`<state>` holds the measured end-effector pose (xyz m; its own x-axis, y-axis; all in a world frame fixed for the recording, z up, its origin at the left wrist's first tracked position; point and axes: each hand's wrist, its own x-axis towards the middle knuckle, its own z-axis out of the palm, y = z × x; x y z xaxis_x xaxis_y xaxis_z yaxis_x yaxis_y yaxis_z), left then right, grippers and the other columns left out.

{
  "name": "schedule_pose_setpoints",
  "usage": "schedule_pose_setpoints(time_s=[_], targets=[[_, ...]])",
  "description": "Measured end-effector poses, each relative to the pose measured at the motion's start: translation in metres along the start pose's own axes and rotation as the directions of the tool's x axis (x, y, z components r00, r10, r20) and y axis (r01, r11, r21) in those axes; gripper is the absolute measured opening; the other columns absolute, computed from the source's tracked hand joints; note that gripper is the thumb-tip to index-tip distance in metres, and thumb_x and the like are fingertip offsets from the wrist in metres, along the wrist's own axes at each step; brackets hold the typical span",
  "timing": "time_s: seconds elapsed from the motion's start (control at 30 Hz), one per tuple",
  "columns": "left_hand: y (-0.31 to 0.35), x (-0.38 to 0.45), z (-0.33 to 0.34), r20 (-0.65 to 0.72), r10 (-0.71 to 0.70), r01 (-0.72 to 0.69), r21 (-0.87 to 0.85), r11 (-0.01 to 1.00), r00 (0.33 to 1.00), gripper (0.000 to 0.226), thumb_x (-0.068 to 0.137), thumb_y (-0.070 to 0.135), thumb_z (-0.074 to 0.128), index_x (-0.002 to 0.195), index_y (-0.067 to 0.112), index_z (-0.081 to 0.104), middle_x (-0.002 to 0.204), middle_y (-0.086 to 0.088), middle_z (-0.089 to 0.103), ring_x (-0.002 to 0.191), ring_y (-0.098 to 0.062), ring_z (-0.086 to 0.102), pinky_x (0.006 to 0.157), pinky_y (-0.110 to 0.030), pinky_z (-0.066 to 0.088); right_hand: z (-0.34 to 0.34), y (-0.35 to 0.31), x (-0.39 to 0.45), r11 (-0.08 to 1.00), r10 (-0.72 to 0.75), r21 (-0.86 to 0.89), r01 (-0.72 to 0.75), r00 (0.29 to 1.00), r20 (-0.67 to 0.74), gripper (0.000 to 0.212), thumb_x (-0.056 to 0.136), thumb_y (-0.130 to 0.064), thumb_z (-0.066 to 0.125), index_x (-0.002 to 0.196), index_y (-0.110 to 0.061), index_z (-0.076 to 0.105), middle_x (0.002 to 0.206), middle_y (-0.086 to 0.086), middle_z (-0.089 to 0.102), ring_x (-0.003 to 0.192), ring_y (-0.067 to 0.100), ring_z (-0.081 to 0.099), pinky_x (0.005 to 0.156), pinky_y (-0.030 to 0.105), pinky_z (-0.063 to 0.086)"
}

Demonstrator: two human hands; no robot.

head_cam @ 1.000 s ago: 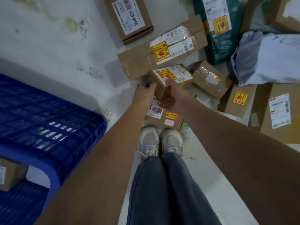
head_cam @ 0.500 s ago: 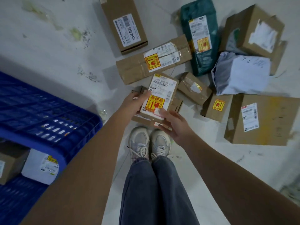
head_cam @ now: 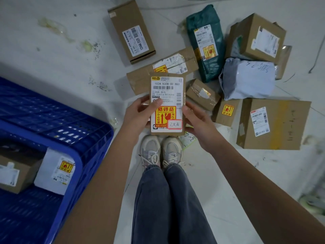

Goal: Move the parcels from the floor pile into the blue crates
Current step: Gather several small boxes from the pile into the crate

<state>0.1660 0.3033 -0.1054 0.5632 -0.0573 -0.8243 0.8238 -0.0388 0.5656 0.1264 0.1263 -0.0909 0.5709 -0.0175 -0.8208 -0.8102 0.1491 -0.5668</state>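
A small brown parcel (head_cam: pixel 167 104) with a white shipping label and a yellow-red fragile sticker is held up above my shoes, label facing me. My left hand (head_cam: pixel 140 112) grips its left edge, thumb on the label. My right hand (head_cam: pixel 197 118) holds its right edge and underside. Beyond it the floor pile spreads out: a long taped box (head_cam: pixel 140 80), a tall brown box (head_cam: pixel 131 30), a green bag (head_cam: pixel 205 43), a grey-white bag (head_cam: pixel 248 78) and several more brown boxes. The blue crate (head_cam: pixel 84 150) stands at my left, holding a white parcel (head_cam: pixel 56 171) and a brown one (head_cam: pixel 15 171).
My shoes (head_cam: pixel 161 150) and jeans stand between crate and pile on the pale, stained floor. A large brown box (head_cam: pixel 276 124) lies to the right, a small one (head_cam: pixel 226 111) beside it. A green-edged slip of paper (head_cam: pixel 189 140) lies by my right shoe.
Both hands have lifted the small parcel off the pile and brought it up toward me, turning its label upright. The view has pulled back from the pile, showing more of the crate's inside.
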Motion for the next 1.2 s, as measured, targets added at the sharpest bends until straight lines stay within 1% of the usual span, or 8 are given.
schedule_pose_setpoints(time_s=[0.17, 0.37, 0.53, 0.63, 0.8, 0.93, 1.07, 1.2], targets=[[0.001, -0.019, -0.003, -0.071, 0.019, -0.021, -0.038, 0.999, 0.997, 0.026, 0.078, 0.045, 0.07, 0.1, 0.042, 0.056, 0.087, 0.014, 0.073, 0.078, -0.002, 0.072, 0.059, -0.017, 0.056, 0.005, -0.01, -0.009, 0.999, -0.048, -0.015, 0.048, 0.999, 0.018, 0.019, 0.091, -0.029, 0.057, 0.105, -0.041, 0.058, 0.087, -0.016, 0.074, 0.081, 0.001, 0.071, 0.06, 0.014, 0.054], [0.007, -0.031, -0.012, -0.089, 0.029, -0.035, -0.066, 0.997, 0.996, 0.038, 0.078, 0.043, 0.07, 0.112, 0.034, 0.054, 0.089, 0.013, 0.071, 0.072, 0.003, 0.07, 0.052, -0.012, 0.052, 0.018, -0.014, -0.018, 0.996, -0.072, -0.044, 0.074, 0.996, 0.053, 0.028, 0.091, -0.029, 0.056, 0.119, -0.033, 0.054, 0.092, -0.012, 0.074, 0.085, 0.005, 0.071, 0.063, 0.018, 0.056], [0.011, -0.052, -0.028, -0.139, 0.052, -0.07, -0.124, 0.99, 0.989, 0.041, 0.079, 0.042, 0.069, 0.116, 0.03, 0.055, 0.087, 0.011, 0.071, 0.071, 0.003, 0.07, 0.051, -0.011, 0.051, 0.036, -0.025, -0.031, 0.991, -0.103, -0.071, 0.112, 0.988, 0.111, 0.021, 0.088, -0.03, 0.059, 0.108, -0.037, 0.058, 0.088, -0.014, 0.075, 0.084, 0.004, 0.071, 0.063, 0.017, 0.055], [0.011, -0.073, -0.042, -0.203, 0.062, -0.096, -0.16, 0.982, 0.977, 0.041, 0.082, 0.04, 0.067, 0.119, 0.027, 0.055, 0.09, 0.009, 0.07, 0.07, 0.003, 0.07, 0.051, -0.009, 0.05, 0.056, -0.035, -0.044, 0.979, -0.13, -0.136, 0.154, 0.977, 0.172, 0.028, 0.079, -0.039, 0.061, 0.106, -0.04, 0.058, 0.09, -0.014, 0.075, 0.085, 0.005, 0.071, 0.064, 0.018, 0.056], [0.007, -0.118, -0.067, -0.32, 0.058, -0.109, -0.145, 0.983, 0.946, 0.045, 0.089, 0.044, 0.055, 0.128, 0.022, 0.052, 0.1, 0.01, 0.067, 0.068, 0.006, 0.066, 0.047, -0.004, 0.045, 0.095, -0.048, -0.065, 0.947, -0.126, -0.254, 0.198, 0.953, 0.274, 0.021, 0.088, -0.032, 0.059, 0.108, -0.039, 0.057, 0.103, -0.008, 0.071, 0.088, 0.006, 0.071, 0.072, 0.024, 0.058], [0.0, -0.15, -0.097, -0.427, 0.044, -0.149, -0.217, 0.965, 0.903, 0.04, 0.089, 0.043, 0.056, 0.123, 0.022, 0.055, 0.094, 0.014, 0.066, 0.068, 0.011, 0.065, 0.05, -0.002, 0.045, 0.138, -0.055, -0.083, 0.923, -0.1, -0.317, 0.218, 0.931, 0.35, 0.018, 0.091, -0.028, 0.057, 0.101, -0.042, 0.056, 0.097, -0.014, 0.069, 0.08, -0.003, 0.07, 0.059, 0.012, 0.053], [-0.015, -0.174, -0.136, -0.501, 0.024, -0.199, -0.298, 0.934, 0.865, 0.031, 0.088, 0.042, 0.057, 0.115, 0.028, 0.057, 0.09, 0.018, 0.066, 0.069, 0.014, 0.064, 0.049, -0.002, 0.044, 0.186, -0.05, -0.099, 0.825, -0.116, -0.462, 0.325, 0.899, 0.423, 0.019, 0.09, -0.035, 0.056, 0.099, -0.052, 0.051, 0.09, -0.025, 0.069, 0.084, -0.008, 0.067, 0.061, 0.009, 0.052], [-0.045, -0.186, -0.184, -0.536, -0.029, -0.206, -0.373, 0.905, 0.844, 0.011, 0.087, 0.041, 0.059, 0.098, 0.038, 0.057, 0.074, 0.023, 0.07, 0.067, 0.011, 0.066, 0.049, -0.005, 0.047, 0.236, -0.029, -0.103, 0.724, -0.076, -0.579, 0.375, 0.878, 0.473, 0.03, 0.091, -0.044, 0.052, 0.121, -0.044, 0.053, 0.109, -0.016, 0.067, 0.093, -0.003, 0.066, 0.068, 0.008, 0.053]])
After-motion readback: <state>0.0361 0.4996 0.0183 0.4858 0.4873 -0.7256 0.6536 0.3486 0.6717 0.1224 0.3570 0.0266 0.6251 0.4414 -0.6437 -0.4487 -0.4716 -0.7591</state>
